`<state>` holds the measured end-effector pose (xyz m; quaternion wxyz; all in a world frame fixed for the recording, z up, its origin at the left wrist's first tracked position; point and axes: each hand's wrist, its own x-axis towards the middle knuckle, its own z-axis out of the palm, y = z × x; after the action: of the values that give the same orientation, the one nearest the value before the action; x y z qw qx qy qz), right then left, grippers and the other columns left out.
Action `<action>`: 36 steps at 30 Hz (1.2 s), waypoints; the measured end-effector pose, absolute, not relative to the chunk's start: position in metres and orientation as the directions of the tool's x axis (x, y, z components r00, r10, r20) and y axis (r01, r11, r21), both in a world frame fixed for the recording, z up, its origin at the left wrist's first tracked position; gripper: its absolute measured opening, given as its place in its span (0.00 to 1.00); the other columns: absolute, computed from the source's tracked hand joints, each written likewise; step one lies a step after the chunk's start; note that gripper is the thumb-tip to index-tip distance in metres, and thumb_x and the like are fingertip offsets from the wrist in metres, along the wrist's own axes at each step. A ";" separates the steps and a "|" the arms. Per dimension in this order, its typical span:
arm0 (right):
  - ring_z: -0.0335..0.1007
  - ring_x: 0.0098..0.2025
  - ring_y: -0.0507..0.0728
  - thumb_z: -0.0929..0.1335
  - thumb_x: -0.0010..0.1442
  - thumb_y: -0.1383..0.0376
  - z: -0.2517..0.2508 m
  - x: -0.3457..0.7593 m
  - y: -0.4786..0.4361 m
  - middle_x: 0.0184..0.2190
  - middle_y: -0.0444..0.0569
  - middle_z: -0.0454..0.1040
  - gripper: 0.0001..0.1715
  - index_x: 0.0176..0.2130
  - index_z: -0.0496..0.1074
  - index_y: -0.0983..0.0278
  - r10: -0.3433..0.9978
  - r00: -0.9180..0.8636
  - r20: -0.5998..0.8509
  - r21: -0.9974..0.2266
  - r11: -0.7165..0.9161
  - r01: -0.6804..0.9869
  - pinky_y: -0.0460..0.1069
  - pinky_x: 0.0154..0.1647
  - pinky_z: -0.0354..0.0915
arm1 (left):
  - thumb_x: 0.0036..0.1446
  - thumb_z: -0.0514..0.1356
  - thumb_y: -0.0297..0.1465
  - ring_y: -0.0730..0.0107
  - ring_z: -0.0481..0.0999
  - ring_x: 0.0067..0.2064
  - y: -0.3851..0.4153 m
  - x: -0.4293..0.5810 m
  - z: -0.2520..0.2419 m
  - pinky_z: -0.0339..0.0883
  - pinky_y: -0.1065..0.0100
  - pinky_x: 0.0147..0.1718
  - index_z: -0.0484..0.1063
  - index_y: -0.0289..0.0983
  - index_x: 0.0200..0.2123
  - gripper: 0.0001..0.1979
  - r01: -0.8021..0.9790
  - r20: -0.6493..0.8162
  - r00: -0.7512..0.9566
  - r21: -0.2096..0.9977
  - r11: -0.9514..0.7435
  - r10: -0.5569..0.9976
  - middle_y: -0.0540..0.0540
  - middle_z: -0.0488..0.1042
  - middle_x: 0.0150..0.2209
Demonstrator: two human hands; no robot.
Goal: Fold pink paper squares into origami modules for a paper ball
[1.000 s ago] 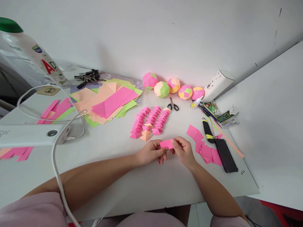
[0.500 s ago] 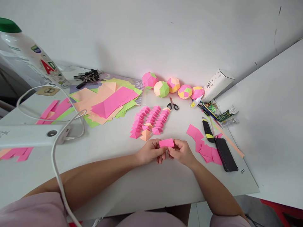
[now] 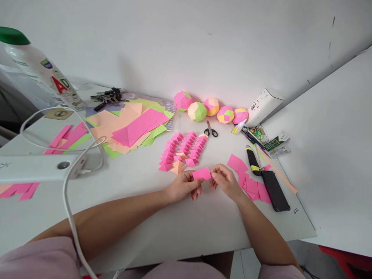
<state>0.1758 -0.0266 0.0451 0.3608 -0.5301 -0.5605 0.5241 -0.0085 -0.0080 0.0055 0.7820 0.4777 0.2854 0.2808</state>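
Observation:
A small pink folded paper (image 3: pixel 201 173) is held just above the white table (image 3: pixel 162 228), between both hands. My left hand (image 3: pixel 183 186) pinches its left end with thumb and fingers curled. On its right end, my right hand (image 3: pixel 226 181) is closed with the fingertips. Just beyond the hands lie rows of folded pink paper units (image 3: pixel 183 148) with an orange unit (image 3: pixel 177 168) at the near end. Loose pink paper squares (image 3: pixel 252 186) lie to the right of my right hand.
Several coloured paper balls (image 3: pixel 197 110) line the wall, with small scissors (image 3: pixel 210 130) before them. Stacked coloured sheets (image 3: pixel 130 124) and keys (image 3: pixel 108 96) lie back left. A black phone (image 3: pixel 274 190), pens (image 3: pixel 255 137) and a white box (image 3: pixel 264 105) are right. A white cable (image 3: pixel 69 201) and bottle (image 3: pixel 40 69) are left.
Both hands with the pink paper shifted slightly away from me and left. My right fingers regripped the paper's right end. Nothing else on the table moved.

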 end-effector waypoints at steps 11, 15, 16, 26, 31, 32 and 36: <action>0.67 0.25 0.51 0.65 0.58 0.60 0.044 0.163 -0.034 0.21 0.45 0.71 0.11 0.30 0.69 0.66 0.943 -0.290 -0.163 -0.977 -0.112 0.183 0.46 0.27 0.63 | 0.53 0.60 0.43 0.76 0.69 0.18 -0.009 -0.007 0.009 0.64 0.74 0.16 0.66 0.34 0.29 0.17 -0.166 -0.160 0.707 0.909 0.381 0.689 0.50 0.71 0.20; 0.65 0.24 0.50 0.67 0.55 0.63 0.042 0.166 -0.034 0.20 0.43 0.69 0.10 0.26 0.69 0.66 0.974 -0.176 -0.144 -0.976 -0.110 0.188 0.46 0.26 0.64 | 0.53 0.60 0.43 0.77 0.69 0.17 -0.009 -0.008 0.007 0.63 0.75 0.16 0.62 0.35 0.27 0.17 -0.203 -0.163 0.694 0.890 0.408 0.701 0.50 0.72 0.20; 0.65 0.24 0.50 0.67 0.55 0.63 0.041 0.167 -0.034 0.20 0.43 0.68 0.10 0.26 0.69 0.66 0.977 -0.165 -0.134 -0.979 -0.105 0.176 0.46 0.26 0.64 | 0.53 0.61 0.43 0.77 0.69 0.17 -0.009 -0.008 0.005 0.63 0.75 0.15 0.62 0.35 0.27 0.17 -0.212 -0.165 0.690 0.885 0.415 0.705 0.50 0.72 0.20; 0.67 0.24 0.51 0.67 0.56 0.59 0.042 0.170 -0.031 0.23 0.45 0.70 0.13 0.27 0.70 0.66 0.986 -0.164 -0.031 -0.979 0.004 0.205 0.47 0.26 0.65 | 0.58 0.54 0.45 0.72 0.72 0.20 -0.006 -0.006 0.005 0.65 0.71 0.18 0.62 0.35 0.29 0.18 -0.384 -0.144 0.661 0.778 0.497 0.737 0.46 0.74 0.23; 0.68 0.26 0.52 0.64 0.61 0.58 0.044 0.163 -0.031 0.24 0.47 0.71 0.17 0.26 0.70 0.65 0.952 -0.305 0.005 -0.948 0.101 0.301 0.47 0.27 0.64 | 0.60 0.49 0.48 0.72 0.71 0.21 -0.005 -0.006 0.006 0.65 0.71 0.18 0.68 0.32 0.27 0.25 -0.387 -0.120 0.680 0.779 0.494 0.723 0.44 0.73 0.24; 0.68 0.26 0.52 0.64 0.61 0.58 0.042 0.163 -0.031 0.24 0.47 0.71 0.17 0.26 0.70 0.65 0.955 -0.296 0.030 -0.930 0.135 0.341 0.47 0.27 0.64 | 0.60 0.50 0.47 0.72 0.71 0.21 -0.005 -0.006 0.006 0.65 0.71 0.18 0.68 0.32 0.28 0.23 -0.391 -0.121 0.676 0.778 0.492 0.727 0.45 0.73 0.24; 0.67 0.26 0.51 0.66 0.60 0.60 0.034 0.166 -0.028 0.23 0.47 0.72 0.16 0.25 0.73 0.65 0.950 -0.254 0.181 -0.826 0.287 0.485 0.46 0.26 0.63 | 0.60 0.53 0.43 0.72 0.71 0.23 -0.006 -0.006 0.007 0.66 0.71 0.19 0.68 0.33 0.31 0.18 -0.408 -0.108 0.657 0.781 0.473 0.746 0.46 0.73 0.26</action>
<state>0.1658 -0.0281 0.0344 0.3534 -0.4981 -0.7202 0.3290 -0.0064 -0.0059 0.0065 0.8286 0.3770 0.2238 0.3482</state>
